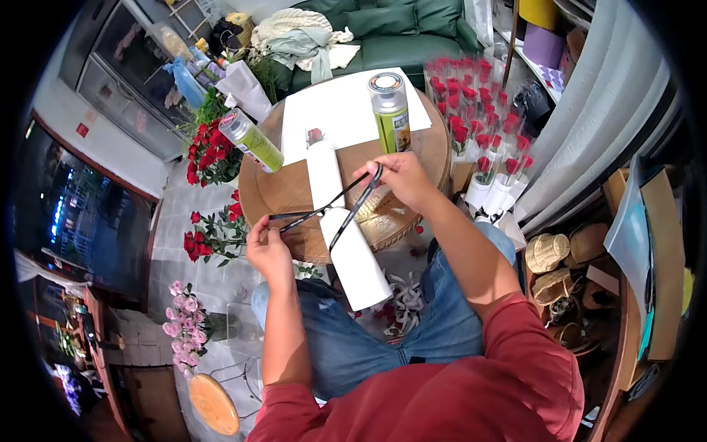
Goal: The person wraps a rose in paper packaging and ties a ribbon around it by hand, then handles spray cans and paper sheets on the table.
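Observation:
A single red rose [315, 135] in a white paper wrap [359, 261] lies lengthwise, its head on the round table and its lower end over my lap. A black ribbon [298, 222] with pale marks crosses the wrap at its narrowed middle. My left hand [269, 254] pinches one side of this ribbon, left of the wrap. On the other side, my right hand [403, 178] grips a looped part, raised above the wrap. Whether a knot is formed at the crossing, I cannot tell.
On the wooden table [283, 193] stand two green spray cans, one upright [390, 110] and one tilted in view [252, 142], near white sheets [331, 92]. Several wrapped roses [479, 110] stand at right. Red roses [210, 151] and pink roses [185, 320] are at left, by a stool [213, 404].

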The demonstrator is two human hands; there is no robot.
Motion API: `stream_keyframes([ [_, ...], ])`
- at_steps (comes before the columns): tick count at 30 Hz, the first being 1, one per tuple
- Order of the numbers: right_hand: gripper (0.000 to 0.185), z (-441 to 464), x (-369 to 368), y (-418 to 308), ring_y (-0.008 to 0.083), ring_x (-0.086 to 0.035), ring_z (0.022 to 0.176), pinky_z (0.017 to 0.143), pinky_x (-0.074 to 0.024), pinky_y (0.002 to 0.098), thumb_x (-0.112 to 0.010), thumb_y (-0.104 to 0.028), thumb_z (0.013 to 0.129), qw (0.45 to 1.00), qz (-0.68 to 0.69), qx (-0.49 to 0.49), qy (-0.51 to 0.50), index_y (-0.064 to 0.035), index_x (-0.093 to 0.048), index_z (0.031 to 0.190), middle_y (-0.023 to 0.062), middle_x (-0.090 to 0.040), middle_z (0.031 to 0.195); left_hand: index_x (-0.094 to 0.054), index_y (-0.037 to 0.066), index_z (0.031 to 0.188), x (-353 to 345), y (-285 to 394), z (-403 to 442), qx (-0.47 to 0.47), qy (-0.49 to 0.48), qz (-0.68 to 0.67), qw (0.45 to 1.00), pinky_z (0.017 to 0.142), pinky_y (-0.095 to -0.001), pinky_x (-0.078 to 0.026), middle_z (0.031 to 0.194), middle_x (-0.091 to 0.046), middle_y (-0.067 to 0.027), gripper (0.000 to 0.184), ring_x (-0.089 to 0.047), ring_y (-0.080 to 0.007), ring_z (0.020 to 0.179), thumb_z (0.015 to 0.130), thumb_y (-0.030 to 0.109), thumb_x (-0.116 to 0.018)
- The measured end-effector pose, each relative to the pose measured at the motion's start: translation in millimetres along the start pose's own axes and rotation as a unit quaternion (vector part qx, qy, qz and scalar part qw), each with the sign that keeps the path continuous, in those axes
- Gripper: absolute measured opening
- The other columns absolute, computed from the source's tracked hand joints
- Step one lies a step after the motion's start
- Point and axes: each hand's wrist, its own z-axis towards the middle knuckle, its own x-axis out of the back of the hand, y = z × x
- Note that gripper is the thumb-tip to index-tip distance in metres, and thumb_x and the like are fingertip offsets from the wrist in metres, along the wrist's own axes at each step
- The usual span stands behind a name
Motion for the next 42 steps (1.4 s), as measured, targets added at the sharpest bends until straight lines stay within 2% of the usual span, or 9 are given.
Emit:
stream_keyframes([
  [2, 0.028, 0.7, 6.6, 7.0, 0.0138, -0.070, 0.084, 0.073, -0.0559, 0.0266, -0.058, -0.022, 0.104, 0.999, -0.006, 0.004, 0.046, 0.0026, -0.073, 0.107, 0.0098, -0.075, 0.093, -0.072, -0.002, 0.110, 4.5, -3.3, -0.3, -0.149, 0.030, 0.178, 0.972, 0.085, -0.0366, -0.054, 0.097, -0.067, -0.0118, 0.035, -0.066, -0.0269, 0.084, 0.079, -0.008, -0.058],
  [9, 0.029, -3.1, 17.7, 25.8, 0.0108, -0.061, 0.061, 0.057, -0.0490, 0.0259, -0.063, -0.024, 0.101, 0.983, 0.044, -0.111, 0.141, 0.0023, -0.072, 0.092, 0.0108, -0.072, 0.078, -0.074, -0.001, 0.102, 19.1, 1.5, 18.2, -0.182, -0.010, 0.400, 0.898, 0.076, -0.0381, -0.053, 0.089, -0.069, -0.0184, 0.025, -0.069, -0.0313, 0.082, 0.082, 0.002, -0.059],
  [15, 0.032, -6.7, 14.3, 27.6, 0.0111, -0.062, 0.061, 0.056, -0.0480, 0.0248, -0.062, -0.024, 0.102, 0.989, -0.024, -0.087, 0.116, 0.0042, -0.073, 0.092, 0.0107, -0.073, 0.077, -0.072, -0.004, 0.084, 23.2, -22.0, 49.9, -0.004, 0.052, 0.226, 0.973, 0.067, -0.0397, -0.051, 0.076, -0.069, -0.0167, 0.015, -0.066, -0.0256, 0.064, 0.083, 0.004, -0.060],
  [19, 0.030, -8.6, 13.0, 22.6, 0.0125, -0.065, 0.064, 0.055, -0.0490, 0.0252, -0.062, -0.022, 0.102, 0.987, -0.043, -0.087, 0.128, 0.0046, -0.073, 0.094, 0.0114, -0.074, 0.080, -0.069, -0.003, 0.081, 22.1, -31.5, 59.7, -0.053, 0.057, 0.221, 0.972, 0.065, -0.0376, -0.053, 0.073, -0.067, -0.0134, 0.016, -0.065, -0.0220, 0.063, 0.086, 0.003, -0.056],
  [22, 0.029, -7.4, 4.8, 35.2, 0.0141, -0.067, 0.066, 0.055, -0.0511, 0.0269, -0.062, -0.021, 0.102, 0.982, 0.019, -0.058, 0.181, 0.0058, -0.071, 0.096, 0.0126, -0.074, 0.084, -0.060, 0.002, 0.089, 10.6, -10.3, 60.2, 0.187, 0.113, -0.167, 0.961, 0.055, -0.0286, -0.053, 0.073, -0.063, -0.0090, 0.013, -0.059, -0.0177, 0.056, 0.092, 0.000, -0.047],
  [25, 0.028, -7.7, 3.9, 31.2, 0.0157, -0.069, 0.068, 0.056, -0.0534, 0.0279, -0.060, -0.020, 0.103, 0.978, 0.010, -0.065, 0.198, 0.0068, -0.069, 0.098, 0.0134, -0.073, 0.085, -0.061, 0.002, 0.096, 7.4, -11.7, 63.3, 0.233, 0.101, -0.240, 0.937, 0.054, -0.0260, -0.048, 0.073, -0.061, -0.0043, 0.008, -0.055, -0.0129, 0.055, 0.094, 0.002, -0.053],
  [33, 0.029, -8.2, 0.9, 32.4, 0.0181, -0.071, 0.070, 0.057, -0.0545, 0.0291, -0.058, -0.019, 0.104, 0.977, -0.009, -0.061, 0.206, 0.0078, -0.067, 0.097, 0.0147, -0.072, 0.086, -0.066, 0.004, 0.075, 5.9, -9.9, 63.6, -0.084, -0.063, 0.130, 0.986, 0.046, -0.0248, -0.030, 0.062, -0.047, 0.0060, 0.026, -0.042, -0.0063, 0.051, 0.097, 0.017, -0.064],
  [36, 0.029, -5.9, 7.9, 32.3, 0.0198, -0.071, 0.069, 0.059, -0.0561, 0.0305, -0.058, -0.019, 0.104, 0.971, 0.006, -0.062, 0.230, 0.0083, -0.066, 0.098, 0.0153, -0.072, 0.087, -0.060, 0.006, 0.081, 2.2, 0.5, 72.4, 0.264, 0.008, -0.113, 0.958, 0.040, -0.0264, -0.023, 0.057, -0.037, 0.0067, 0.041, -0.030, -0.0070, 0.043, 0.105, 0.038, -0.048],
  [42, 0.031, -4.0, 8.1, 32.9, 0.0259, -0.072, 0.085, 0.076, -0.0599, 0.0353, -0.056, -0.023, 0.105, 0.967, 0.090, -0.056, 0.233, 0.0074, -0.062, 0.108, 0.0198, -0.070, 0.099, -0.052, 0.009, 0.083, 3.9, 9.1, 78.4, 0.283, 0.029, -0.241, 0.928, 0.044, -0.0272, -0.022, 0.059, -0.031, 0.0050, 0.039, -0.026, -0.0091, 0.047, 0.108, 0.038, -0.043],
])
